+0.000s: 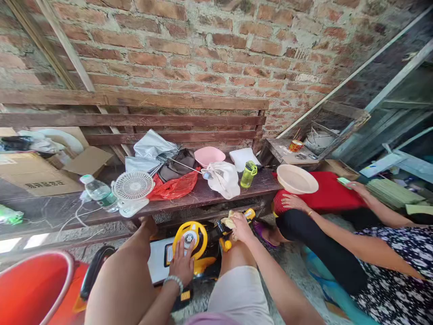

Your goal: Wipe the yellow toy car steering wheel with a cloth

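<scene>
A yellow and black toy vehicle lies on the floor between my knees. My left hand rests flat on its round yellow wheel, fingers spread. My right hand is closed on a crumpled pale cloth, pressed against the toy's front end near a yellow and black handle.
A low wooden bench in front holds a small white fan, water bottle, red bag, white cloth, green bottle and pink bowl. Another person sits at right by a beige basin. An orange tub stands lower left.
</scene>
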A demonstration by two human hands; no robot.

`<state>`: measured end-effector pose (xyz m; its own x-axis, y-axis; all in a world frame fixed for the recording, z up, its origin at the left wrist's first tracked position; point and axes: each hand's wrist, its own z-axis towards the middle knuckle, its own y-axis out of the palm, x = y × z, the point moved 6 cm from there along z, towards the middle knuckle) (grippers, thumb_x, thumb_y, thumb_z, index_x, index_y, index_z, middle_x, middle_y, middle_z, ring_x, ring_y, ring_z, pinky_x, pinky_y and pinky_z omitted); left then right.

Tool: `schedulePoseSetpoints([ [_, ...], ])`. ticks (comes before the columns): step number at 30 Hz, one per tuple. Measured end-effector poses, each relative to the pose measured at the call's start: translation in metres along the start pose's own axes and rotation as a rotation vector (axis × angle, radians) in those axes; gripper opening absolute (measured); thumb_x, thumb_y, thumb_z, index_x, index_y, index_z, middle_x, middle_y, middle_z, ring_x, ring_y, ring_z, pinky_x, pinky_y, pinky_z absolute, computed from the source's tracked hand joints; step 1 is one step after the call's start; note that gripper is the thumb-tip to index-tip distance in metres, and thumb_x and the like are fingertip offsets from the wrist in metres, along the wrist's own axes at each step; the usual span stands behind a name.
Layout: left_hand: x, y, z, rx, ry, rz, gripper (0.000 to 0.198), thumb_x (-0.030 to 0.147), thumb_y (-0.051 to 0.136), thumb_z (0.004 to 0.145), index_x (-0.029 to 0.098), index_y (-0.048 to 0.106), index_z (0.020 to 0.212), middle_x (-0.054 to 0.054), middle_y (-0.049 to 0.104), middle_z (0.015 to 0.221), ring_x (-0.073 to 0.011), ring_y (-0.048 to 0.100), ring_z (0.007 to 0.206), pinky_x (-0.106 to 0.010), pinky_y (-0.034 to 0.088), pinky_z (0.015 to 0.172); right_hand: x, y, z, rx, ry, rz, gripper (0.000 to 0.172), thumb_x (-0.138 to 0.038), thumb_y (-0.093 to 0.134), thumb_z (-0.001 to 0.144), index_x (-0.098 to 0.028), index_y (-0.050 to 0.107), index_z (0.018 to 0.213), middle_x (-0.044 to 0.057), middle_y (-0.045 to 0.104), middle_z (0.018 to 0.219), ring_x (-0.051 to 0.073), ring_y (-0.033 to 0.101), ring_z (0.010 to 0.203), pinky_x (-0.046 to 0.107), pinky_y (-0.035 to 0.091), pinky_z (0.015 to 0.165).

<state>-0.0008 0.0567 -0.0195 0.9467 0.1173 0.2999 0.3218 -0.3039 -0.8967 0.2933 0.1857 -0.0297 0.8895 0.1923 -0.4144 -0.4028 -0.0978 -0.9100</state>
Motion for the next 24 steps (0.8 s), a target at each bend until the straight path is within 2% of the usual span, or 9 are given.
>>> schedulePoseSetpoints([
  [4, -0.01, 0.008, 0.003, 0.032, 0.026, -0.033, 0.062, 0.019, 0.04, 0.103, 0.03, 0.038, 0.164, -0.01, 0.013, 0.178, -0.0337, 0.012, 0.165, -0.056, 0.041, 0.121, 0.039, -0.033, 0.009, 0.064, 0.238, -0.084, 0.056, -0.008, 0.062, 0.079, -0.017, 0.072, 0.134, 0.015, 0.054, 0.149, 0.033, 0.049, 0.134, 0.041, 0.039, 0.115],
  [6, -0.013, 0.012, 0.005, 0.064, 0.032, -0.044, 0.062, 0.021, 0.044, 0.102, 0.029, 0.038, 0.164, -0.009, 0.014, 0.178, -0.0338, 0.011, 0.165, -0.057, 0.041, 0.121, 0.042, -0.037, 0.009, 0.092, 0.308, -0.11, 0.054, -0.01, 0.061, 0.082, -0.018, 0.072, 0.133, 0.016, 0.053, 0.15, 0.036, 0.048, 0.134, 0.043, 0.04, 0.113],
  [8, -0.014, 0.015, 0.007, 0.086, 0.028, -0.048, 0.064, 0.027, 0.051, 0.101, 0.029, 0.039, 0.164, -0.01, 0.014, 0.178, -0.0347, 0.01, 0.165, -0.058, 0.039, 0.121, 0.032, -0.032, 0.005, 0.112, 0.327, -0.109, 0.051, -0.011, 0.061, 0.083, -0.018, 0.073, 0.132, 0.017, 0.054, 0.149, 0.037, 0.049, 0.133, 0.045, 0.041, 0.113],
  [12, -0.013, 0.018, 0.007, 0.089, 0.024, -0.058, 0.069, 0.032, 0.059, 0.098, 0.029, 0.039, 0.164, -0.011, 0.014, 0.178, -0.0355, 0.011, 0.164, -0.057, 0.038, 0.122, -0.009, -0.01, -0.014, 0.081, 0.128, -0.023, 0.054, -0.01, 0.06, 0.081, -0.02, 0.073, 0.133, 0.014, 0.056, 0.147, 0.033, 0.049, 0.132, 0.043, 0.038, 0.117],
  [14, -0.013, 0.018, 0.007, 0.091, 0.029, -0.065, 0.065, 0.028, 0.053, 0.1, 0.029, 0.039, 0.164, -0.011, 0.015, 0.178, -0.0344, 0.011, 0.164, -0.056, 0.037, 0.123, -0.024, -0.005, -0.024, 0.036, 0.012, 0.024, 0.056, -0.01, 0.061, 0.08, -0.021, 0.073, 0.133, 0.012, 0.057, 0.146, 0.031, 0.05, 0.131, 0.042, 0.039, 0.117],
  [16, -0.015, 0.02, 0.007, 0.098, 0.035, -0.066, 0.062, 0.023, 0.045, 0.101, 0.028, 0.04, 0.163, -0.011, 0.015, 0.178, -0.0337, 0.011, 0.165, -0.056, 0.036, 0.123, -0.026, -0.009, -0.03, -0.001, -0.044, 0.034, 0.055, -0.011, 0.062, 0.079, -0.022, 0.073, 0.132, 0.011, 0.058, 0.145, 0.03, 0.05, 0.129, 0.041, 0.04, 0.116],
  [18, -0.017, 0.023, 0.008, 0.113, 0.036, -0.059, 0.062, 0.02, 0.042, 0.101, 0.028, 0.04, 0.163, -0.01, 0.014, 0.178, -0.0333, 0.011, 0.165, -0.056, 0.035, 0.124, -0.014, -0.024, -0.026, 0.018, -0.013, -0.01, 0.055, -0.012, 0.063, 0.079, -0.022, 0.073, 0.132, 0.011, 0.056, 0.147, 0.03, 0.049, 0.13, 0.041, 0.038, 0.117],
  [21, -0.021, 0.03, 0.011, 0.143, 0.025, -0.053, 0.064, 0.023, 0.049, 0.099, 0.028, 0.041, 0.163, -0.009, 0.015, 0.178, -0.0331, 0.012, 0.165, -0.054, 0.034, 0.126, 0.023, -0.055, -0.012, 0.127, 0.194, -0.128, 0.057, -0.017, 0.063, 0.085, -0.02, 0.067, 0.141, 0.014, 0.048, 0.156, 0.034, 0.043, 0.139, 0.044, 0.034, 0.12],
  [24, -0.021, 0.035, 0.014, 0.156, 0.022, -0.061, 0.066, 0.027, 0.055, 0.097, 0.027, 0.042, 0.162, -0.009, 0.018, 0.178, -0.0338, 0.011, 0.165, -0.053, 0.032, 0.127, 0.056, -0.062, 0.001, 0.07, 0.414, -0.183, 0.054, -0.021, 0.06, 0.091, -0.021, 0.064, 0.145, 0.015, 0.045, 0.159, 0.035, 0.047, 0.136, 0.044, 0.04, 0.114],
])
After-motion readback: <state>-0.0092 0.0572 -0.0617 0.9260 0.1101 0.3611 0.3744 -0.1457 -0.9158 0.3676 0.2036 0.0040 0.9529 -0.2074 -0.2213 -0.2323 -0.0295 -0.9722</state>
